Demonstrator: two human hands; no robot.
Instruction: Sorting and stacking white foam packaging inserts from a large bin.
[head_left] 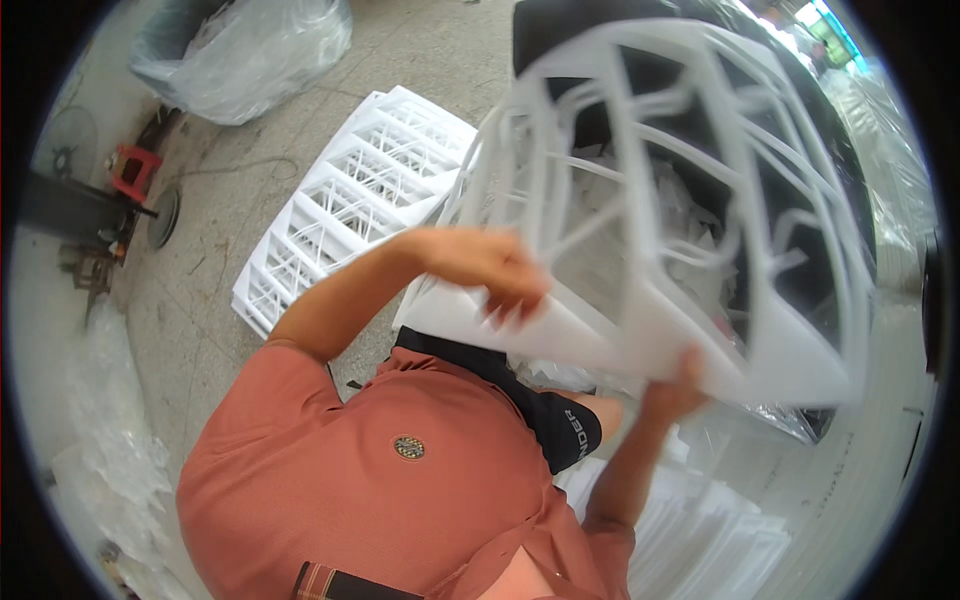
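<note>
One white, die-cut, foam-like sheet (655, 325) spreads ahead of a worker (340, 460) in the head view, over a black container (540, 40), its flat bands pointing outward, long axis unclear. The right hand (680, 388), the nearer, pinches its near edge; the left hand (495, 272), curled and blurred, overlaps it, contact uncertain. A lattice-cut stack (352, 205) lies leftward on mottled floor (222, 215).

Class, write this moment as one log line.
right hand: holds white openwork sheet; left hand: over it, blurred; nearby: white stack

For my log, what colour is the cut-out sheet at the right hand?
The sheet is white, clearest in the head view.
</note>
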